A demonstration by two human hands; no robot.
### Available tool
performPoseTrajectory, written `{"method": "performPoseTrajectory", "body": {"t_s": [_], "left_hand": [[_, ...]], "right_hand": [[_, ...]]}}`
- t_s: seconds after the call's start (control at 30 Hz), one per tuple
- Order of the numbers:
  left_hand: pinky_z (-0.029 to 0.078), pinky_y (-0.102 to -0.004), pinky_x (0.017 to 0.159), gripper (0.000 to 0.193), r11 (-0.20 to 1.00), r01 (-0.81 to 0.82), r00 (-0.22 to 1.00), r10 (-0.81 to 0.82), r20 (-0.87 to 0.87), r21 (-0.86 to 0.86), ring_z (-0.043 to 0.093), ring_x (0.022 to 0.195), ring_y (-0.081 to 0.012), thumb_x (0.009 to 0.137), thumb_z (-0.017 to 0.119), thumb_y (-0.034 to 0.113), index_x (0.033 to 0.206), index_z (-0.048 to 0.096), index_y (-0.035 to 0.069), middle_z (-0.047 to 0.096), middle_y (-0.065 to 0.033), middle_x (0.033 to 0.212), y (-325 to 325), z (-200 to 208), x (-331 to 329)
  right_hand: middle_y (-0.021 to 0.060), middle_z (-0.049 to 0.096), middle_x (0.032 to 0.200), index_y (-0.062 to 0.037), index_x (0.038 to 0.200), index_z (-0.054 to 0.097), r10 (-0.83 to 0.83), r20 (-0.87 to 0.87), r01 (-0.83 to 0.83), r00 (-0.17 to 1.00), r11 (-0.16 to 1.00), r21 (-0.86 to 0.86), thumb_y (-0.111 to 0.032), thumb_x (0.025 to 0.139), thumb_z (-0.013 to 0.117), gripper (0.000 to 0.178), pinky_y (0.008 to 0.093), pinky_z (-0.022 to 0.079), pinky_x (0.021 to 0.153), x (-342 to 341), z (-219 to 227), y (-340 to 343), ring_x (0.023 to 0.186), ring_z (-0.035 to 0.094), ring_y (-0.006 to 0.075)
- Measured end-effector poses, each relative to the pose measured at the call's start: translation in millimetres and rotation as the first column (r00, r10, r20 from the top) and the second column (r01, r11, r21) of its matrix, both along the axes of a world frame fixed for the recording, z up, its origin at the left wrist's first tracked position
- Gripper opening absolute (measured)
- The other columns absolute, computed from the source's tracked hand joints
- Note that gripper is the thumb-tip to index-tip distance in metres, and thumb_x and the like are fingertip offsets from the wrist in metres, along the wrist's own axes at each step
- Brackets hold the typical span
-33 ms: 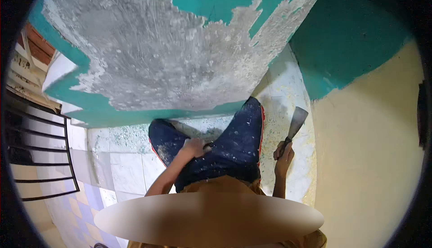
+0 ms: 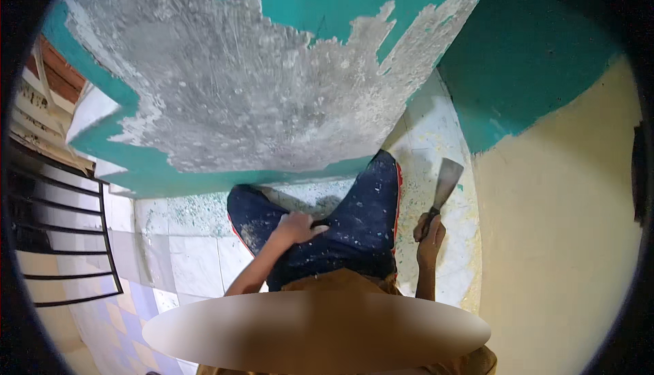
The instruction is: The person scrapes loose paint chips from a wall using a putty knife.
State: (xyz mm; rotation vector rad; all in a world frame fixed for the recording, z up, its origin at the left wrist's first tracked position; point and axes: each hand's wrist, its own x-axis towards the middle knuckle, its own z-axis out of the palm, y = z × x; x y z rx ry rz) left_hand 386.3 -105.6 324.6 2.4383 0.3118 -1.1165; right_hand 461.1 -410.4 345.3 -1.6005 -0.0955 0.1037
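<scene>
My right hand (image 2: 430,239) is closed round the dark handle of a paint scraper (image 2: 447,181). Its broad grey metal blade points up and away, over the pale floor beside my right leg. My left hand (image 2: 296,228) lies against my dark blue trousers (image 2: 357,222), at the inner thigh. Its fingers are curled, and a small dark thing or fold shows between them; what it is I cannot make out. Ahead stands a wall (image 2: 238,89) with a large patch of bare grey plaster, ragged at the edges, bordered by green paint.
Green paint flakes (image 2: 197,211) are scattered over the white floor tiles (image 2: 194,259). On the right, a side wall (image 2: 545,239) is cream below and green above. A black metal grille (image 2: 65,252) stands at the left, with pinkish-brown boards above it.
My left hand has shifted slightly to the right along the trousers. The scraper's blade has tipped a little to the left. The whole view has moved slightly.
</scene>
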Motion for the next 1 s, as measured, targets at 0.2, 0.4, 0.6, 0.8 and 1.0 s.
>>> {"method": "performPoseTrajectory", "body": {"t_s": [0.2,0.4,0.6,0.8,1.0], "left_hand": [[0.040,-0.0337,0.097,0.056,0.547,0.224,0.624,0.555,0.550,-0.806,0.053,0.116,-0.0260,0.100,0.035,0.039,0.138,0.033,-0.003,0.053,-0.0192,0.127,-39.6,80.9,33.5],[0.046,-0.0342,0.087,0.057,-0.185,0.254,0.718,0.693,0.057,-0.949,0.062,0.096,-0.0224,0.101,0.027,0.046,0.128,0.041,-0.002,0.061,-0.0167,0.103,-56.3,163.2,110.4],[0.033,-0.0227,0.044,0.040,-0.471,0.014,0.862,0.452,-0.228,-0.882,0.034,0.039,-0.0066,0.097,0.037,0.052,0.077,0.037,0.016,0.032,0.0065,0.051,-50.3,177.8,114.0],[0.029,-0.0224,0.040,0.039,-0.203,-0.077,0.673,0.712,-0.201,-0.976,0.028,0.036,-0.0063,0.096,0.041,0.050,0.080,0.043,0.014,0.029,0.0061,0.051,-56.8,207.1,105.5],[0.027,-0.0211,0.039,0.039,-0.133,-0.095,0.692,0.703,-0.162,-0.986,0.027,0.037,-0.0056,0.096,0.043,0.048,0.077,0.042,0.014,0.029,0.0059,0.053,-57.9,232.1,103.7]], "right_hand": [[-0.0021,0.037,0.052,-0.0059,0.078,0.050,0.457,-0.146,-0.359,0.878,0.828,0.430,-0.047,0.099,0.034,0.048,0.0242,0.029,0.038,8.9,79.2,82.6,0.041,0.036,0.0083],[-0.0053,0.031,0.057,-0.0100,0.082,0.043,0.527,-0.209,-0.307,0.824,0.725,0.616,-0.047,0.099,0.036,0.041,0.0195,0.021,0.036,10.4,119.5,135.2,0.041,0.028,0.0046],[-0.0060,0.028,0.055,-0.0126,0.081,0.042,0.534,-0.188,-0.330,0.825,0.724,0.606,-0.043,0.099,0.038,0.035,0.0194,0.015,0.035,8.4,124.1,143.7,0.040,0.022,0.0039],[-0.0060,0.030,0.055,-0.0120,0.081,0.043,0.549,-0.256,-0.220,0.796,0.656,0.722,-0.040,0.099,0.040,0.034,0.0181,0.017,0.036,1.2,141.1,143.3,0.040,0.025,0.0033],[-0.0062,0.029,0.055,-0.0112,0.080,0.045,0.579,-0.207,-0.292,0.789,0.649,0.703,-0.040,0.099,0.041,0.035,0.0193,0.018,0.035,0.0,169.2,135.7,0.040,0.025,0.0038]]}}
